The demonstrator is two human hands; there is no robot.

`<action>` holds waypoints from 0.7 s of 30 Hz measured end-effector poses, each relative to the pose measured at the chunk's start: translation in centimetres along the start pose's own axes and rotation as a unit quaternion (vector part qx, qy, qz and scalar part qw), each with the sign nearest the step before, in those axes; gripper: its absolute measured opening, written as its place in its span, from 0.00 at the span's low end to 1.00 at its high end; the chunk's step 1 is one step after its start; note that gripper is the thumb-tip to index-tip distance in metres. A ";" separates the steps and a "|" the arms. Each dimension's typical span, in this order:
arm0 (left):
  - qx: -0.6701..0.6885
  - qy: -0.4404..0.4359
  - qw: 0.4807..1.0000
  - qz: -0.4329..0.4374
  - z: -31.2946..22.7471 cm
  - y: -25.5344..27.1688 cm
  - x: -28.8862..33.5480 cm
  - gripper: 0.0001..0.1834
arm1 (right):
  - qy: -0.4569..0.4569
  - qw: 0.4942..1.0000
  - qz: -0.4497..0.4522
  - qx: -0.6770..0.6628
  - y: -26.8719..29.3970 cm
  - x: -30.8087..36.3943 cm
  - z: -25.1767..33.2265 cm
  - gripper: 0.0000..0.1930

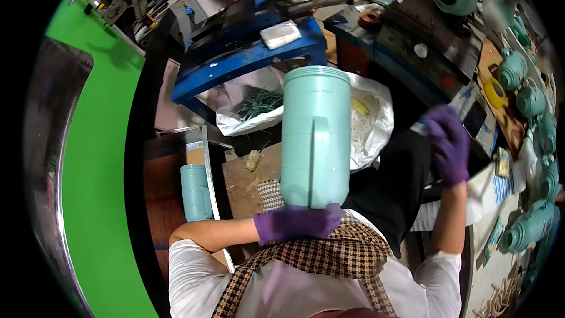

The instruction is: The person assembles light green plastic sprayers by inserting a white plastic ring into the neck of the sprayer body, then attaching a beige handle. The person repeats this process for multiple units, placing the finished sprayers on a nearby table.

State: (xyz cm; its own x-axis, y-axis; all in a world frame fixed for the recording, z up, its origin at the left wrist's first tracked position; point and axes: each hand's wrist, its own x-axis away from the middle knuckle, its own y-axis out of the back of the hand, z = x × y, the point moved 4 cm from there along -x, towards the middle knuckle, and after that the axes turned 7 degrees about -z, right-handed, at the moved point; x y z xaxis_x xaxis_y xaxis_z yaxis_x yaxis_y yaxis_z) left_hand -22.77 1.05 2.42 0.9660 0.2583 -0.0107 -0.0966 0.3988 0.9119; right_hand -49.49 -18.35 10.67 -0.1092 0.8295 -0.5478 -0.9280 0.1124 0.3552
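A mint-green plastic jug body (300, 141) with a side handle stands upright in front of my chest. Its handle faces me. My left hand (300, 224), in a purple glove, is closed around the lower end of it. Off to the right, my right hand (448, 144), gloved in purple too, is raised away from the jug with its fingers curled. A small pale-and-blue tip pokes out beside those fingers, blurred, and I cannot make out its kind.
A similar green jug (194, 191) lies in a tray at the left. Beyond my lap, white sacks hold green plastic strips (259, 103) and pale rings (362, 132). A blue metal bench (235, 62) stands ahead. Several green jugs (529, 227) line the bench at right.
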 end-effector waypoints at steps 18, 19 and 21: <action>0.067 0.063 0.989 -0.114 0.5 1.2 2.4 0.32 | 0.054 0.978 0.179 -0.096 -19.5 -6.4 1.8 0.44; 0.119 0.100 0.980 -0.127 1.0 2.1 3.5 0.34 | 0.034 0.969 0.197 -0.148 -19.7 -6.4 0.7 0.36; 0.208 0.215 0.938 -0.176 1.6 4.3 7.2 0.38 | -0.128 0.955 0.190 -0.188 -19.5 -7.5 -2.9 0.26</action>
State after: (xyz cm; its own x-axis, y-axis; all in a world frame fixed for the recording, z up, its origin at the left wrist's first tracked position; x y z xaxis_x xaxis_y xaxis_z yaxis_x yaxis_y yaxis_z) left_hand -15.81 3.18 6.89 0.7262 0.5417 -0.4233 0.3977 0.1712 0.9014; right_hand -31.64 -28.34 5.69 -0.4177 0.8833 -0.2127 -0.9062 -0.3880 0.1681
